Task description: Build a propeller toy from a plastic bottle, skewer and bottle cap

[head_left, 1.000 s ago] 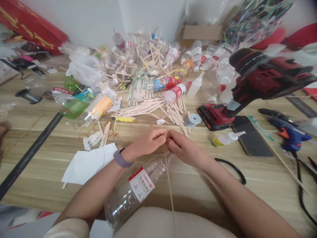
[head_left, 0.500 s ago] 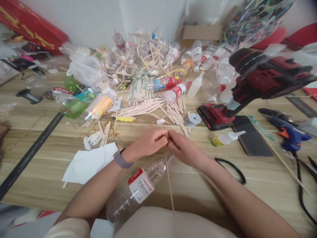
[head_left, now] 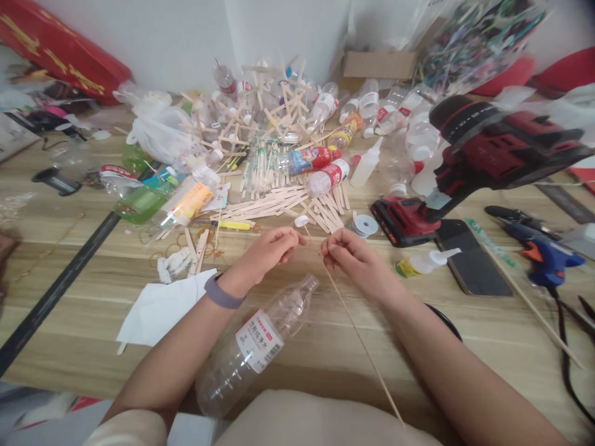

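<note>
A thin wooden stick (head_left: 360, 331) slants from my right hand (head_left: 348, 254) toward my body, its upper end reaching beyond the fingers. My right thumb and fingers pinch it. A white bottle cap (head_left: 301, 220) sits at or beside that far end; whether they are joined I cannot tell. My left hand (head_left: 276, 248), a wristband on its wrist, is a little apart from the right, fingers curled and pressed together; anything in them is too small to make out. Below the hands a clear plastic bottle (head_left: 260, 341) without a cap lies on its side, its neck pointing away from me.
Flat wooden sticks (head_left: 264, 203) and several plastic bottles (head_left: 330, 176) crowd the back. At right are a red cordless drill (head_left: 502, 145), a glue bottle (head_left: 423, 263), a phone (head_left: 471, 257) and a blue glue gun (head_left: 548, 254). White paper (head_left: 162, 306) lies left; a wire spool (head_left: 365, 225) stands ahead.
My hands were together on the stick; now they are apart, the left moved left. The stick's near end has swung right. The bottle below has rolled slightly, turning its label.
</note>
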The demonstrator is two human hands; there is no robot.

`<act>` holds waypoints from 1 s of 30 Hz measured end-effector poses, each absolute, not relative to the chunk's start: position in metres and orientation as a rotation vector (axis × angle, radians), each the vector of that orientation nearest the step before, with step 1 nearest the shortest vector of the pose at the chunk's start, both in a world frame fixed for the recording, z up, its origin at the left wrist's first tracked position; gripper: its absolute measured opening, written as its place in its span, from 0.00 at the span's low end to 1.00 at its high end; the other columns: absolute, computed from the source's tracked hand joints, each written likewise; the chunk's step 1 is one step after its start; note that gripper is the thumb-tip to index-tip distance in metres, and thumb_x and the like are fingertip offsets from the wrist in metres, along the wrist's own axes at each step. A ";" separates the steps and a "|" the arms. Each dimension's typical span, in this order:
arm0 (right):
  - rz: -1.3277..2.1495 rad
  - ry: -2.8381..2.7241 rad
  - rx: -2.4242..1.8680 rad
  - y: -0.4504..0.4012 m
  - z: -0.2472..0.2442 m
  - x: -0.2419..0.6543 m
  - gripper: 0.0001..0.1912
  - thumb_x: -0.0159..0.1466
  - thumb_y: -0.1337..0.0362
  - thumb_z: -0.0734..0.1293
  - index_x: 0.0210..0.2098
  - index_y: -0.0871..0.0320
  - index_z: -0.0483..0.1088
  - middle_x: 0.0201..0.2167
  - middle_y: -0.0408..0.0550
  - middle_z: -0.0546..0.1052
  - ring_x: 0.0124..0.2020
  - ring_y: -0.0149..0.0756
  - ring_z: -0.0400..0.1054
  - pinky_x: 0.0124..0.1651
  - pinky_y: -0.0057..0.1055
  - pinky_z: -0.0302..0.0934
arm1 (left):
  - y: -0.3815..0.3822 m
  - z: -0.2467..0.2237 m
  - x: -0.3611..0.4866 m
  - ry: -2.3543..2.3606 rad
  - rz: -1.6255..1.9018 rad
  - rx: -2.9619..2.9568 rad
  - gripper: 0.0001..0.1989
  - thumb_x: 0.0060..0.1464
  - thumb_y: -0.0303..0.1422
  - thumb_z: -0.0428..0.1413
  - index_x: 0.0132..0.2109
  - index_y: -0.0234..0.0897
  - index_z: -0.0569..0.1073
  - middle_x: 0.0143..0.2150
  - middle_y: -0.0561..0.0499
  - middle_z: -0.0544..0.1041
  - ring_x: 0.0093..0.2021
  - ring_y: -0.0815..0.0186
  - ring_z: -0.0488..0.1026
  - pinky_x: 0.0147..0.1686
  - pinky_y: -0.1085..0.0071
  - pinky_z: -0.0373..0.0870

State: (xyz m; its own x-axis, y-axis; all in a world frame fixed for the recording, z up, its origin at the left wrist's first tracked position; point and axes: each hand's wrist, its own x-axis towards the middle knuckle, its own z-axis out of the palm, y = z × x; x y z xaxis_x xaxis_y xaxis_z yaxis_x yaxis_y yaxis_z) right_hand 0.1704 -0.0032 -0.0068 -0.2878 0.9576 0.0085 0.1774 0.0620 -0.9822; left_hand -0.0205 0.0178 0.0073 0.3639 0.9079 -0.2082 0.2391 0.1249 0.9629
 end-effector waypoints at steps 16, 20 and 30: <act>1.460 -1.391 -1.073 -0.003 -0.010 0.166 0.05 0.61 0.64 0.62 0.28 0.56 0.63 0.22 0.39 0.68 0.25 0.30 0.62 0.31 0.31 0.53 | 0.012 -0.001 -0.011 1.158 0.584 1.309 0.08 0.58 0.30 0.54 0.45 0.36 0.66 0.29 0.54 0.75 0.20 0.75 0.68 0.22 0.77 0.63; 1.476 -1.375 -1.059 -0.004 -0.011 0.167 0.05 0.61 0.64 0.62 0.28 0.56 0.64 0.22 0.39 0.69 0.25 0.31 0.62 0.31 0.31 0.54 | 0.012 -0.005 -0.009 1.123 0.587 1.322 0.11 0.59 0.30 0.52 0.49 0.35 0.64 0.31 0.54 0.75 0.22 0.74 0.69 0.23 0.76 0.65; 1.507 -1.321 -1.073 -0.004 -0.020 0.169 0.06 0.63 0.65 0.62 0.29 0.56 0.65 0.24 0.39 0.69 0.26 0.30 0.63 0.33 0.31 0.54 | 0.012 -0.002 -0.014 1.118 0.517 1.595 0.11 0.53 0.28 0.51 0.34 0.38 0.78 0.35 0.53 0.80 0.36 0.65 0.73 0.38 0.70 0.65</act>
State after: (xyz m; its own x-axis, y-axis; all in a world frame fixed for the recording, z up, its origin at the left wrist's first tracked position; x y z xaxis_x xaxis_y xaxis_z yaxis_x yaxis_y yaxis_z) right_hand 0.1686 -0.0037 -0.0195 -0.2795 0.9575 -0.0715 -0.0547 -0.0903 -0.9944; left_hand -0.0139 0.0117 -0.0022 0.4659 0.8593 -0.2110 0.3962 0.0106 0.9181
